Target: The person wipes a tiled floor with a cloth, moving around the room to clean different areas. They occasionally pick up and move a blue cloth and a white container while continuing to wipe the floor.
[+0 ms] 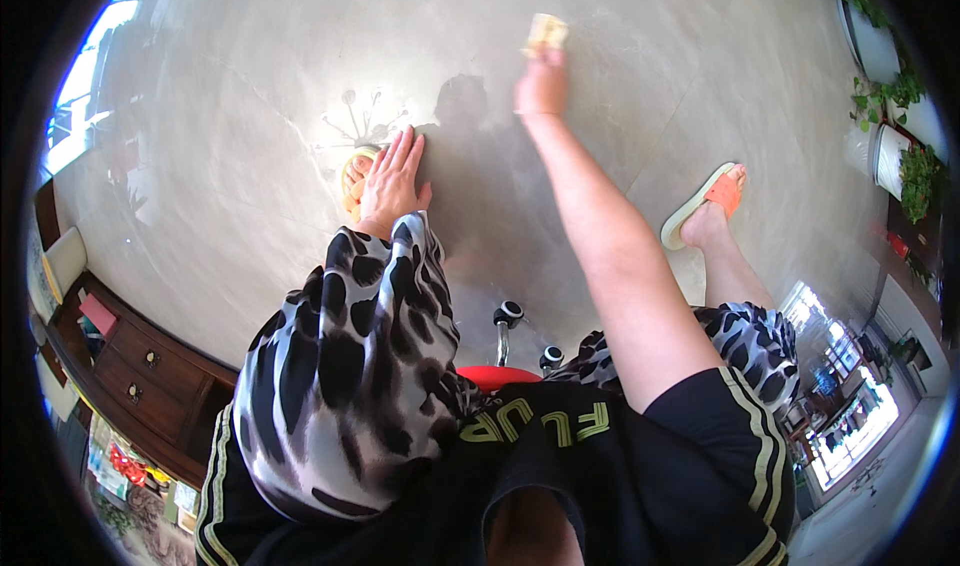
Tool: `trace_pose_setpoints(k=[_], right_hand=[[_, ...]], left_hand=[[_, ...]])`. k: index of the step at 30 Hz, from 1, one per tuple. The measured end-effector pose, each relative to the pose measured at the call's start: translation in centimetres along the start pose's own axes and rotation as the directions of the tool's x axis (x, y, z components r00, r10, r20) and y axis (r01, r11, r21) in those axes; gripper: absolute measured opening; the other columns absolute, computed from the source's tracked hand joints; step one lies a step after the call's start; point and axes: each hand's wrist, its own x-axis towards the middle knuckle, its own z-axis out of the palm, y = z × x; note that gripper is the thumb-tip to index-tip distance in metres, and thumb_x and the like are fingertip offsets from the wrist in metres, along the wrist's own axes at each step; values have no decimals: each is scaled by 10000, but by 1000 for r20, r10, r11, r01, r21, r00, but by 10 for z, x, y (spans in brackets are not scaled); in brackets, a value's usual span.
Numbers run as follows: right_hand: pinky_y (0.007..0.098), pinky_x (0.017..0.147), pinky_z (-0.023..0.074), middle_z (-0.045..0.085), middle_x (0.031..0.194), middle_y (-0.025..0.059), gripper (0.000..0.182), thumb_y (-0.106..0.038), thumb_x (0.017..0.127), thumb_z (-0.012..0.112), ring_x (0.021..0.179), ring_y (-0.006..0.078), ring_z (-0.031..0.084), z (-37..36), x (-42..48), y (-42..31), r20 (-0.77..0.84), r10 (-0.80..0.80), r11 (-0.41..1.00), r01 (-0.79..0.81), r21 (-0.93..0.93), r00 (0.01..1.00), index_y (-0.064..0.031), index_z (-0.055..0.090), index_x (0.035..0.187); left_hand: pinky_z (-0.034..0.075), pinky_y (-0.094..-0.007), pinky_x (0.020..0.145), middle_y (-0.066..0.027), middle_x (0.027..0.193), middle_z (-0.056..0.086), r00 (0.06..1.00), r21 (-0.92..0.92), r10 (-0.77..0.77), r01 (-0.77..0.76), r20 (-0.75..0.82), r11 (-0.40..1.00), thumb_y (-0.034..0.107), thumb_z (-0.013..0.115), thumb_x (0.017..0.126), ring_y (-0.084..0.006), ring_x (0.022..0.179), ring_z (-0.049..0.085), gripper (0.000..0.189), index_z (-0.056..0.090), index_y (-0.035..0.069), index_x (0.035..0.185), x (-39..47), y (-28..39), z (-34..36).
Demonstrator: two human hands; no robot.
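My right hand [541,85] reaches far forward over the grey glossy floor [465,33], blurred, its fingers closed on a small pale yellow cloth or pad [547,31]. Whether the pad touches the floor is hard to tell. My left hand [390,179] lies palm down around my left knee and shin, which black-and-white patterned trousers [360,386] cover; its fingers are a little spread and nothing is held in it. Partly behind that hand shows my left foot in an orange slipper [352,194]. The other orange slipper [720,194] is on my right foot, out to the right.
Beneath me is a red stool seat [499,377] with chrome legs and casters [510,312]. A dark wooden cabinet with drawers [142,371] stands at the left. Potted plants [892,153] line the right edge. Window light and a lamp's shape reflect in the floor.
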Motion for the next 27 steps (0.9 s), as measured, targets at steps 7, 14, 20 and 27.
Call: trace_pose_setpoints(k=[7,14,20,27], right_hand=[[400,751,431,529,908,149,339,-338,940,428,866,284,540,-53,18,5,53,-24,978,12,208,998,-11,517,937],[333,816,451,566,1049,203,306,-135,797,549,987,275,571,-312,133,205,-322,95,765,-276,-582,942,31,562,1054],[336,887,422,606,999,197,306,-142,823,473,1035,298,558,-252,153,191,-560,40,827,-343,-447,827,37,545,1059],[424,761,440,602,927,188,277,-214,920,371,875,344,579,-48,127,-9,-220,-17,1000,14,-15,975,-3,534,998]], left_hand=[[221,-408,1094,-161,1455,251,999,-42,13,-11,52,999,170,613,704,-287,1340,260,772,277,51,1389,5,7,2],[214,-406,1097,-168,1449,261,999,-9,27,-26,29,1000,154,621,690,-285,1347,247,775,294,36,1383,11,18,-1],[216,-409,1095,-164,1460,237,997,9,13,-14,73,1000,170,623,687,-281,1355,228,784,292,44,1386,14,18,-7],[221,-407,1094,-161,1460,239,998,29,-23,21,63,999,159,623,687,-280,1358,220,778,296,47,1384,6,15,-9]])
